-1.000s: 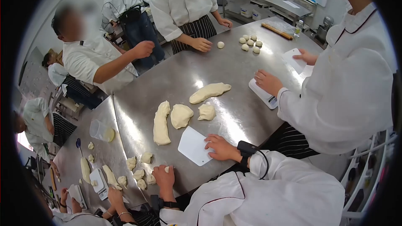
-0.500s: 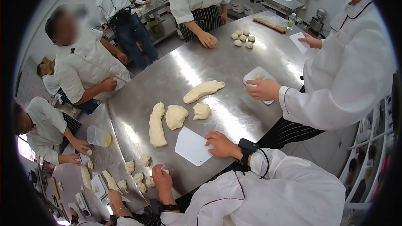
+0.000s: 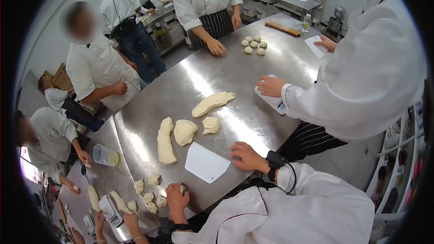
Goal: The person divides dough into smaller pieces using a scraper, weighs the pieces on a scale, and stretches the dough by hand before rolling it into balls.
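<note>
My left hand [image 3: 177, 199] is at the near table edge, its fingers curled round a small dough piece [image 3: 182, 189] that is mostly hidden. Off the right edge of a white scraper [image 3: 205, 162] rests my right hand [image 3: 247, 157], fingers apart on the steel table and empty. The scraper lies flat. Beyond it are a round dough lump [image 3: 185, 132], a smaller lump [image 3: 211, 125] and two long dough strips [image 3: 166, 141] [image 3: 214, 104]. Several small dough pieces [image 3: 148, 197] lie left of my left hand.
At the right, a co-worker's hand [image 3: 271, 86] is over a white scale [image 3: 275, 101]. Another person's hand [image 3: 217, 48] rests near several dough balls [image 3: 254, 44]. A rolling pin [image 3: 283, 29] lies at the back. A plastic jug [image 3: 105, 155] and co-workers' hands are at the left.
My right hand has come off the scraper onto the table to its right. My left hand has curled over the small dough piece. The co-worker's hand at the scale has shifted.
</note>
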Demonstrator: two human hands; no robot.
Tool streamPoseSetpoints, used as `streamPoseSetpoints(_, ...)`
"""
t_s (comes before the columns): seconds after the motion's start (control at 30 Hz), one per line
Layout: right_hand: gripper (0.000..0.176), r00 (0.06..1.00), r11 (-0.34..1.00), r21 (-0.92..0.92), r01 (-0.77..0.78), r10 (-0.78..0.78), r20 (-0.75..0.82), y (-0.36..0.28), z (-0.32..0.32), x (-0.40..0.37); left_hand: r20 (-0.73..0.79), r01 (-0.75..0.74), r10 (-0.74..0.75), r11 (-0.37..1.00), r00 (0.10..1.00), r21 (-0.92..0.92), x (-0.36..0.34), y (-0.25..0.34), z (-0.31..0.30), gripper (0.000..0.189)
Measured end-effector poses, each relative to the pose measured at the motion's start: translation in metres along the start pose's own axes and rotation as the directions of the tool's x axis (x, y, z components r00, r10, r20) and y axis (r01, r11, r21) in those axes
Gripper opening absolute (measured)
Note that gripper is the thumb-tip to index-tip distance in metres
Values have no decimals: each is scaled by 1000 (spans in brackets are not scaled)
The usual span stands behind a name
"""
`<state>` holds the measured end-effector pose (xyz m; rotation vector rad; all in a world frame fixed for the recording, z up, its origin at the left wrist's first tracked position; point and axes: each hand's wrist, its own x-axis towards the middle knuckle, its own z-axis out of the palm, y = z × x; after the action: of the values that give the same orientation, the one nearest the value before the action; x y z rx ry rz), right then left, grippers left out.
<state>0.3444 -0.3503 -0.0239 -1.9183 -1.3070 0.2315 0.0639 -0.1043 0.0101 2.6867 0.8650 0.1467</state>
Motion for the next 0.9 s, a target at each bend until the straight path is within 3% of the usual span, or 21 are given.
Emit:
streamPoseSetpoints(0.2,23,999,999,-15,-28,28,22,7,-1,2,49,238,-234,962,971,-136,-5,0,-8,49)
streamPoseSetpoints(0.3,23,999,999,13,-29,29,17,9,1,7,-121,213,-237,959,964,-188,-9,0,-3,49)
streamPoseSetpoints(0.4,23,1000,999,26,-26,26,12,12,7,8,-360,23,-146,946,921,-325,-11,-2,4,48)
streamPoseSetpoints(0.5,23,999,1000,26,-11,11,31,10,7,11,-326,-20,-24,991,945,-131,-13,-22,19,47)
streamPoseSetpoints(0.63,23,999,999,12,48,-48,-16,8,10,18,-274,61,-88,993,958,-105,-17,-19,27,51)
streamPoseSetpoints(0.7,22,982,986,14,168,-166,-85,13,12,24,-291,89,-101,995,951,-55,-14,-10,26,55)
streamPoseSetpoints(0.73,22,984,988,1,151,-151,-95,16,15,24,-273,146,-148,989,950,-31,-14,-10,27,56)
streamPoseSetpoints(0.9,21,995,997,1,83,-83,-47,2,7,31,-323,135,-122,991,938,20,-13,-3,24,52)
